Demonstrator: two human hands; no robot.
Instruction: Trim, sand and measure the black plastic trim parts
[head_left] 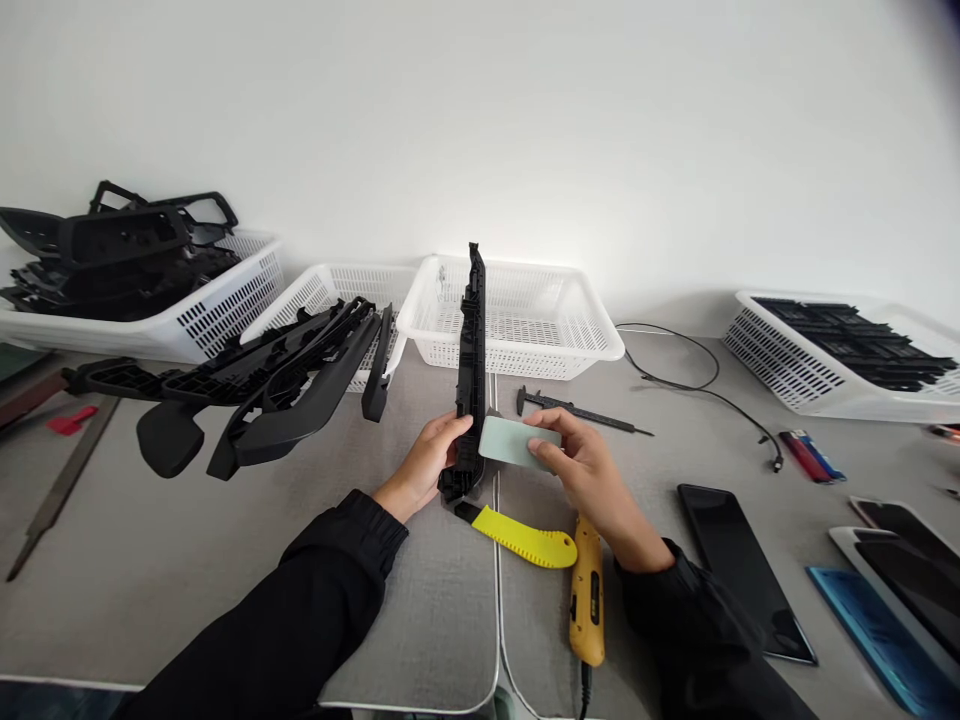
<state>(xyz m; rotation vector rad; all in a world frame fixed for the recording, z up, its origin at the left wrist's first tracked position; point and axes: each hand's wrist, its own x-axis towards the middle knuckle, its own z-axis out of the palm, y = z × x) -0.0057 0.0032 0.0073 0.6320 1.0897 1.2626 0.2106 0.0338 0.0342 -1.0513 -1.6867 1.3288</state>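
Observation:
My left hand [427,463] is closed around the lower end of a long black plastic trim piece [471,350], which stands nearly upright in view with its ribbed side showing. In my right hand [589,470] is a flat pale green rectangular block [514,441], pinched between thumb and fingers. Its left end comes up close to the trim piece's right edge; whether they touch I cannot tell. Below the hands lie a yellow utility knife [525,537] and a yellow corded tool [587,595]. Behind the right hand rests a dark caliper [577,408].
A white basket [510,355] stands behind the trim piece. Leftward, black parts [300,400] spill from another basket [322,280], beside a heaped one [225,310]. A filled basket [795,370], a cable [712,390], lighters [812,456] and phones [742,570] are rightward. A file [67,480] lies far left.

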